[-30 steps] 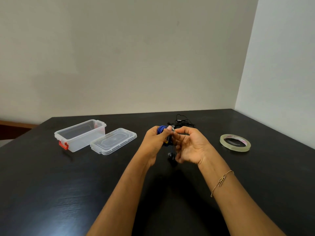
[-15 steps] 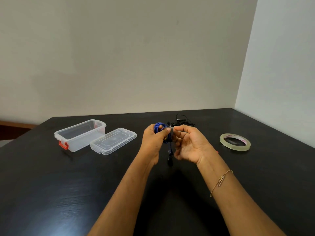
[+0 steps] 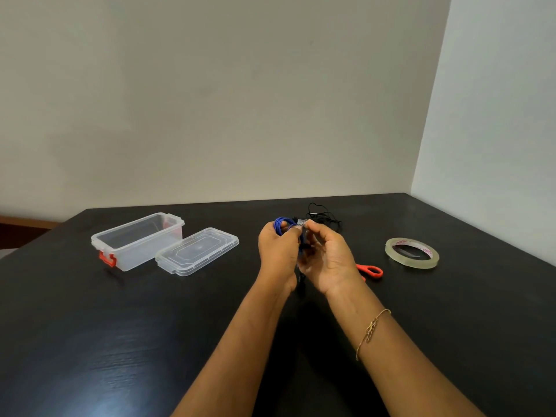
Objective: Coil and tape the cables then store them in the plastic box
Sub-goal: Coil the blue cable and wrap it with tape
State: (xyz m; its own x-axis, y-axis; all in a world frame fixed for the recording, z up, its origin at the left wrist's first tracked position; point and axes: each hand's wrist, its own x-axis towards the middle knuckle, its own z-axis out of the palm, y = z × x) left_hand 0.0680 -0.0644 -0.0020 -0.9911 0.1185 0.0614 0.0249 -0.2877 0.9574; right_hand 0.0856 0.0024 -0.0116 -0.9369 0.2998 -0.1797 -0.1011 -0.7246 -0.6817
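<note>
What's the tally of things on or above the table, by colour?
Blue: 1, coiled blue cable
Black: 1, black cable
Clear: 3, plastic box, lid, tape roll
Orange-handled: 1, scissors
Total: 6

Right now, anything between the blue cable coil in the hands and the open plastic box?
Nothing visible. The blue cable coil is held up; the plastic box stands open. Its lid lies beside it, below a lifted path.
</note>
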